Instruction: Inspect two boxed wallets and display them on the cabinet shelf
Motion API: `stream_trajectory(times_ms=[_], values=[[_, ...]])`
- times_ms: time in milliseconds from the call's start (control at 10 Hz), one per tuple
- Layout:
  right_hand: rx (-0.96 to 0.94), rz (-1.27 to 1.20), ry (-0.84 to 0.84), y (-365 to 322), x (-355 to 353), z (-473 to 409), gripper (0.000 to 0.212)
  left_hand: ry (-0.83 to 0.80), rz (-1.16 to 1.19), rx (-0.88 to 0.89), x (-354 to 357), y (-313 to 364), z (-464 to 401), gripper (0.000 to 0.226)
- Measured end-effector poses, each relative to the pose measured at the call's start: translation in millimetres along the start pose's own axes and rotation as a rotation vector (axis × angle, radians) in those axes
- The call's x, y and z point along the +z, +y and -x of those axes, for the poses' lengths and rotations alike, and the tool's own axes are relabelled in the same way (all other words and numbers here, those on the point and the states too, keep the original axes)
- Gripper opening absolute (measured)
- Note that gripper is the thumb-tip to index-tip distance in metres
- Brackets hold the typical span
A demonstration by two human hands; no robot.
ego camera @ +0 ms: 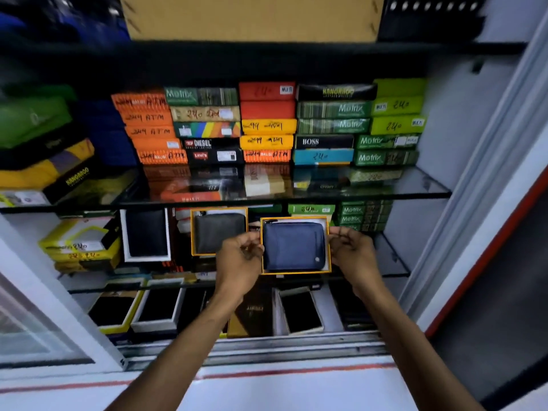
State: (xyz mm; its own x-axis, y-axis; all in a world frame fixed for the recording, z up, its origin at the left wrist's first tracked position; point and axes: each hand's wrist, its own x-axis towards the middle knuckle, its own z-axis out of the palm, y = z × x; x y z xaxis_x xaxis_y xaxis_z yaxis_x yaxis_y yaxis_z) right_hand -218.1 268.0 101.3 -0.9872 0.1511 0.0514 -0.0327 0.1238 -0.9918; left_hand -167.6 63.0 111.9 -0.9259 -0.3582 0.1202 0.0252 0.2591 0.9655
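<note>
A navy blue zip wallet (293, 246) sits in an open orange-rimmed box (295, 272), held upright in front of the middle glass shelf (394, 259). My left hand (237, 259) pinches the box's left edge and my right hand (353, 253) pinches its right edge. Just behind and to the left stands a second orange-rimmed box with a grey zip wallet (218, 232), leaning upright on that shelf. My left hand's knuckles cover its lower right corner.
A black wallet in a white box (146, 234) stands left of the grey one. Stacks of coloured wallet boxes (267, 126) fill the upper glass shelf (427, 185). More open boxed wallets (301, 311) lie on the bottom level. A sliding door frame (474, 173) bounds the right.
</note>
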Motion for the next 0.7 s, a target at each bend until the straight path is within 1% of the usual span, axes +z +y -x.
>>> stream_trajectory(times_ms=[100, 200, 300, 400, 500, 600, 700], values=[[0.01, 0.021, 0.01, 3, 11, -32, 0.018, -0.031, -0.044, -0.004, 15, -6, -32, 0.033], [-0.003, 0.061, 0.008, 10, 21, -57, 0.017, -0.089, -0.061, -0.064, 27, -9, -50, 0.038], [-0.023, 0.125, -0.023, 17, 28, -67, 0.021, -0.125, -0.103, -0.076, 32, -14, -55, 0.044], [-0.008, 0.142, -0.04, 13, 27, -60, 0.019, -0.149, -0.205, -0.038, 29, -15, -52, 0.058], [-0.161, 0.267, 0.0, 1, 19, -32, 0.026, -0.096, -0.328, 0.167, 19, -10, -27, 0.061], [-0.441, 0.353, 0.09, -19, 9, 24, 0.028, -0.02, -0.425, 0.473, -2, 14, 16, 0.049], [-0.809, 0.369, 0.245, -47, 5, 69, 0.022, 0.145, -0.449, 0.825, -21, 40, 38, 0.034]])
